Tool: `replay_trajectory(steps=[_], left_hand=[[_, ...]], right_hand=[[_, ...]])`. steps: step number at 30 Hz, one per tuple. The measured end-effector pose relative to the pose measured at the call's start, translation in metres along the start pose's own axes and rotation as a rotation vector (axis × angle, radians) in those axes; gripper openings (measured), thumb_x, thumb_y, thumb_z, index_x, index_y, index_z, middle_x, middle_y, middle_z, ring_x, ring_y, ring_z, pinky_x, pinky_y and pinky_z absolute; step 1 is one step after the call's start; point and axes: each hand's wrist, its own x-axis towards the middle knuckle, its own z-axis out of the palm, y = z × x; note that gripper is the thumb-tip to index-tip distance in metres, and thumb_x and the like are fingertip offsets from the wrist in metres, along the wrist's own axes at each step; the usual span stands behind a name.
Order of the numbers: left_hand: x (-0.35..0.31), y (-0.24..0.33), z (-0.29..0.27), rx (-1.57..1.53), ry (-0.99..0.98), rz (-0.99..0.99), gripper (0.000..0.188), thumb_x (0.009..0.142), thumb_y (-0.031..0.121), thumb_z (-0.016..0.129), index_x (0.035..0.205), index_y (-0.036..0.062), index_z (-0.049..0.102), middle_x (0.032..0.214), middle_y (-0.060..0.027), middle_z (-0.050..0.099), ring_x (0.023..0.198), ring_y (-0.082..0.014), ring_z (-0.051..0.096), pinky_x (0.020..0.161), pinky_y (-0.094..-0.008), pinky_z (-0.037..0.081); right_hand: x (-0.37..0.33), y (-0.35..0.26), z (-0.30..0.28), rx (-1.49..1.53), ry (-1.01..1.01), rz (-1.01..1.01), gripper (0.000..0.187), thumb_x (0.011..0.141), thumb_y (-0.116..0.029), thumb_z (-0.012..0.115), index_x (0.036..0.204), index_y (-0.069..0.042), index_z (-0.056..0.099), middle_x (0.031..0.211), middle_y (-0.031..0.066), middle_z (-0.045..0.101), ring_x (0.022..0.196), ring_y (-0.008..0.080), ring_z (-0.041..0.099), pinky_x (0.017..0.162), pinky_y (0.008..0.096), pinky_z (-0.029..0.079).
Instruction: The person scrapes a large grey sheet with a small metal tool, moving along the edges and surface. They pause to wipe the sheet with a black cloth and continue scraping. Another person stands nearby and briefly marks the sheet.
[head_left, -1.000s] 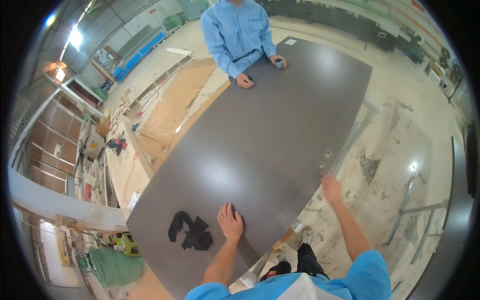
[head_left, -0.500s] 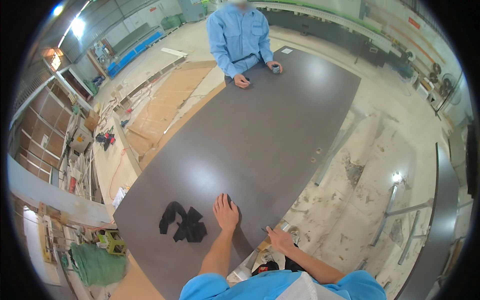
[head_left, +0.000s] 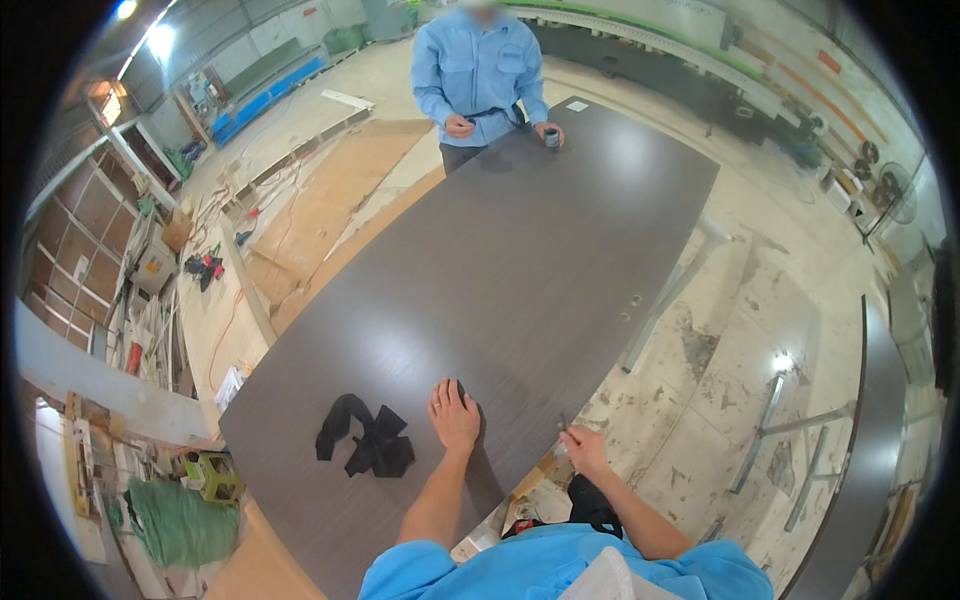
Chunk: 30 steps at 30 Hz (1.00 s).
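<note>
Dark grey-brown panel [head_left: 500, 290], lying flat and running from the lower left to the upper right of the frame, with both of the person's hands at its near end. The right hand [head_left: 587, 452], right of lower centre, has its fingers drawn narrow on a small greyish item [head_left: 563, 426] at the panel's right edge; the item is too blurred to identify. The left hand [head_left: 455, 418], at lower centre, rests palm down on the face, its fingers close together; a dark patch shows at the fingertips, and whether something lies beneath them cannot be told. To its left are crumpled black pieces [head_left: 382, 447], apparently cloth. Farther along the right edge are two round marks [head_left: 636, 300].

At top centre, a co-worker in a blue jacket [head_left: 478, 65] keeps one hand at a small grey cup [head_left: 552, 141] on the panel and the other raised clear of it. A white label [head_left: 577, 105] lies near the far end. Beyond, a metal stand [head_left: 765, 425] occupies the right of the frame, a brown sheet [head_left: 345, 190] the upper left.

Progress, as a judgement: the panel appears laid out and handling under way; nothing visible signals completion, and the amount remaining cannot be determined.
</note>
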Motion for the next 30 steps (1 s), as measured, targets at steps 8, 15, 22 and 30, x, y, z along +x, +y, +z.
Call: replay_trajectory(steps=[8,15,22,30], left_hand=[[0.095,0.015,0.035,0.064,0.065,-0.217,0.058,0.108,0.033,0.054,0.16,0.0062,0.051,0.17,-0.015,0.046,0.16,-0.0393,0.036,0.131,-0.0575,0.025],[0.223,0.024,0.068,0.144,0.109,-0.494,0.06,0.111,0.037,0.052,0.162,0.0054,0.048,0.173,-0.0155,0.042,0.162,-0.0393,0.032,0.132,-0.0574,0.022],[0.244,0.032,0.066,0.199,0.089,-0.51,0.06,0.109,0.034,0.054,0.163,0.0069,0.047,0.172,-0.0154,0.042,0.163,-0.0372,0.029,0.134,-0.0549,0.02],[0.253,0.038,0.057,0.18,-0.015,-0.576,0.064,0.109,0.036,0.053,0.165,0.0079,0.043,0.175,-0.0148,0.037,0.166,-0.0358,0.024,0.136,-0.0531,0.016]], right_hand=[[0.203,0.064,-0.116,0.215,0.38,0.232,0.032,0.106,-0.02,0.067,0.082,0.0,0.059,0.066,0.0015,0.052,0.064,0.0105,0.046,0.059,0.0345,0.041],[0.458,0.158,-0.204,-0.016,0.44,0.194,0.03,0.108,-0.021,0.063,0.092,0.004,0.057,0.075,0.0093,0.06,0.069,0.0186,0.052,0.067,0.0377,0.044],[0.56,0.219,-0.202,-0.194,0.695,0.283,0.032,0.112,-0.027,0.06,0.107,0.004,0.065,0.083,0.0137,0.066,0.073,0.0261,0.061,0.073,0.042,0.051],[0.562,0.233,-0.202,-0.205,0.64,0.415,0.047,0.114,-0.033,0.058,0.135,0.008,0.068,0.101,0.0164,0.076,0.087,0.0274,0.072,0.083,0.0388,0.057]])
